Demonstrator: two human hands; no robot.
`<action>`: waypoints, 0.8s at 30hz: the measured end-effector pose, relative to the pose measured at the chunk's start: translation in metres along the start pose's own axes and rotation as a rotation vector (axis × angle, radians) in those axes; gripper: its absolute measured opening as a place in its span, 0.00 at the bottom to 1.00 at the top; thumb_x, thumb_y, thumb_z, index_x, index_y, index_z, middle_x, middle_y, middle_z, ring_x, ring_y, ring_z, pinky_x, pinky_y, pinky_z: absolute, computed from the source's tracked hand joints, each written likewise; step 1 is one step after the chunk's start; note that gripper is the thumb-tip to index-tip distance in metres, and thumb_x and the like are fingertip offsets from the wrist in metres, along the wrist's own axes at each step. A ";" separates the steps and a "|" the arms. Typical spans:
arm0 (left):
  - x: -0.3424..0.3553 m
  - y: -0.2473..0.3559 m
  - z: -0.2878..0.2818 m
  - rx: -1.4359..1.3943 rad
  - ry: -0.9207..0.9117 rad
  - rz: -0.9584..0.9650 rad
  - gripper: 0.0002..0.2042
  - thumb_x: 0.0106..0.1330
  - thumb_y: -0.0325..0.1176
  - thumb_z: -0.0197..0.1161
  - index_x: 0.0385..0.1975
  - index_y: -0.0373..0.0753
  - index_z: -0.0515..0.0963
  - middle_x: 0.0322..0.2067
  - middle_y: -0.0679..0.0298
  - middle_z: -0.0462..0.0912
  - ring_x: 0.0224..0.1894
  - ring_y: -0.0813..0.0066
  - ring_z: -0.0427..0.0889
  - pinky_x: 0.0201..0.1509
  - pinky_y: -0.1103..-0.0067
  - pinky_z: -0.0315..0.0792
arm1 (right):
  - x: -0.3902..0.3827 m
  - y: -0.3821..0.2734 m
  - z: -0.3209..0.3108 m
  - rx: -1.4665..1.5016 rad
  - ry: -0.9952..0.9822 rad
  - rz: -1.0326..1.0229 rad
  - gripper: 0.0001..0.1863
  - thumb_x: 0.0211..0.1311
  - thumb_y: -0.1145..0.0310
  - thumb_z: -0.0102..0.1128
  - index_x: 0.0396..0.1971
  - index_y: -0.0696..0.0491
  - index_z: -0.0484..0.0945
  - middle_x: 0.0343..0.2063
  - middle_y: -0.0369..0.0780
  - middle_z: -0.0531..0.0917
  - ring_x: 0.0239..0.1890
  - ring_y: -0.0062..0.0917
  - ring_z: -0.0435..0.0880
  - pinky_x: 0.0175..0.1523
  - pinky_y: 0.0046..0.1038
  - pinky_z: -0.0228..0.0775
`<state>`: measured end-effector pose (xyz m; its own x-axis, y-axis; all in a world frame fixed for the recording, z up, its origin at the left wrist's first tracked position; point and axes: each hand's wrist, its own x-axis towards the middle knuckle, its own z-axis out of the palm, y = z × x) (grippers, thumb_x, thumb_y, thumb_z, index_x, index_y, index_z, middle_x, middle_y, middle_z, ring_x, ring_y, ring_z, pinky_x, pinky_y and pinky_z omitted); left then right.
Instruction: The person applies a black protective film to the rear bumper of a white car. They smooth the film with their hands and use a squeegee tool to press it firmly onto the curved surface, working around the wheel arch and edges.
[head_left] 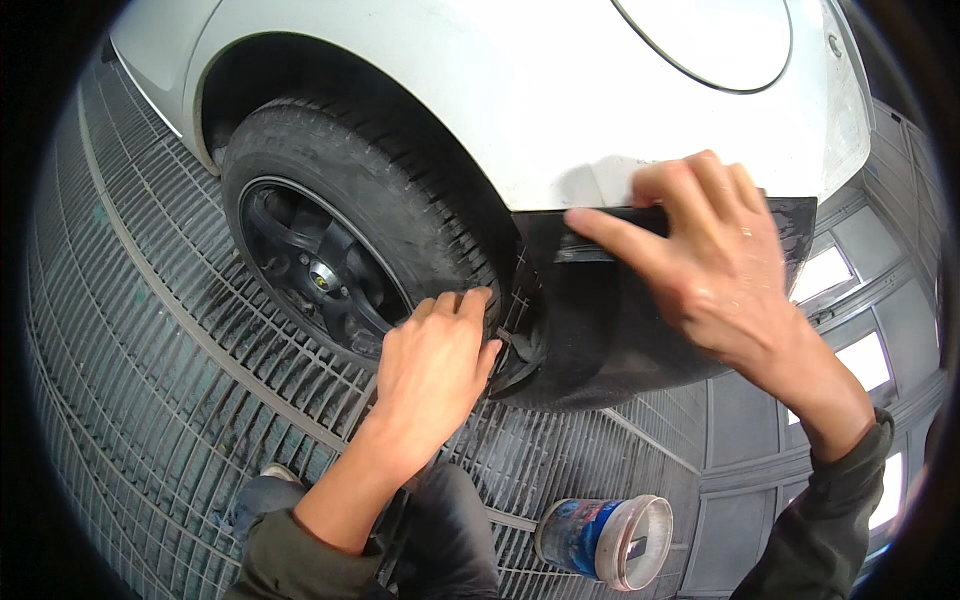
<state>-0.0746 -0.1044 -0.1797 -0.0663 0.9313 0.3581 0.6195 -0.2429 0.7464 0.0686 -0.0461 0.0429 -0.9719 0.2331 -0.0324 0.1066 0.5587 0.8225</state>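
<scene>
A dark, wet-looking bumper sits below the white body panel of a car. My right hand is at the bumper's upper edge, thumb stretched out to the left and fingers bent. Its fingertips are partly hidden, and I see nothing held in it. Lower and to the left, my left hand is in front of the tire, beside the bumper's wheel-side edge. Its fingers are bent, with the thumb apart from them. Close to that thumb a loose dark flap shows at the bumper's lower corner.
A black wheel rim fills the tire's middle. Metal floor grating runs under the car and my legs. On it a blue and white bucket lies or stands near my right arm. Grey wall panels with bright windows are at the right.
</scene>
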 end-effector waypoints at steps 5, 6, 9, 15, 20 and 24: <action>-0.003 -0.004 0.001 0.018 -0.036 -0.034 0.24 0.67 0.35 0.74 0.61 0.35 0.79 0.45 0.47 0.87 0.49 0.45 0.88 0.51 0.57 0.82 | -0.004 0.005 0.001 0.005 0.031 -0.009 0.27 0.62 0.64 0.60 0.62 0.37 0.86 0.41 0.35 0.76 0.44 0.28 0.75 0.48 0.32 0.65; -0.001 -0.002 0.000 0.005 -0.027 -0.035 0.24 0.67 0.35 0.74 0.61 0.35 0.79 0.45 0.47 0.87 0.49 0.45 0.88 0.51 0.57 0.82 | -0.008 0.011 -0.004 0.005 0.012 -0.009 0.27 0.63 0.64 0.60 0.63 0.37 0.85 0.41 0.36 0.76 0.44 0.28 0.75 0.48 0.32 0.65; 0.006 -0.002 0.009 -0.009 -0.009 -0.016 0.24 0.66 0.36 0.74 0.61 0.35 0.79 0.45 0.47 0.87 0.48 0.45 0.88 0.51 0.57 0.82 | -0.002 0.000 0.006 -0.013 0.033 -0.024 0.27 0.62 0.64 0.60 0.63 0.36 0.86 0.41 0.35 0.76 0.43 0.28 0.74 0.46 0.32 0.65; 0.006 -0.004 0.014 -0.002 -0.053 -0.027 0.23 0.66 0.37 0.74 0.59 0.35 0.80 0.45 0.48 0.87 0.46 0.44 0.88 0.51 0.57 0.82 | -0.009 0.013 -0.004 -0.009 0.006 -0.030 0.28 0.61 0.63 0.60 0.64 0.37 0.84 0.42 0.36 0.76 0.44 0.28 0.75 0.46 0.31 0.64; 0.006 0.000 0.019 -0.019 -0.062 -0.020 0.24 0.66 0.37 0.74 0.59 0.35 0.80 0.46 0.48 0.88 0.47 0.44 0.88 0.52 0.58 0.82 | 0.007 -0.010 0.016 -0.027 0.025 -0.051 0.28 0.63 0.63 0.60 0.65 0.36 0.84 0.42 0.35 0.76 0.43 0.29 0.75 0.46 0.32 0.65; 0.007 -0.003 0.009 -0.013 -0.019 -0.048 0.23 0.66 0.35 0.74 0.59 0.35 0.81 0.48 0.48 0.87 0.51 0.46 0.87 0.54 0.59 0.82 | -0.003 0.012 -0.003 0.009 -0.007 -0.049 0.27 0.64 0.63 0.59 0.65 0.37 0.84 0.42 0.35 0.76 0.44 0.28 0.75 0.47 0.31 0.65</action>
<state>-0.0700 -0.0953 -0.1840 -0.0811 0.9468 0.3114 0.6060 -0.2012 0.7696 0.0717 -0.0429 0.0543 -0.9744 0.2113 -0.0764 0.0611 0.5764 0.8149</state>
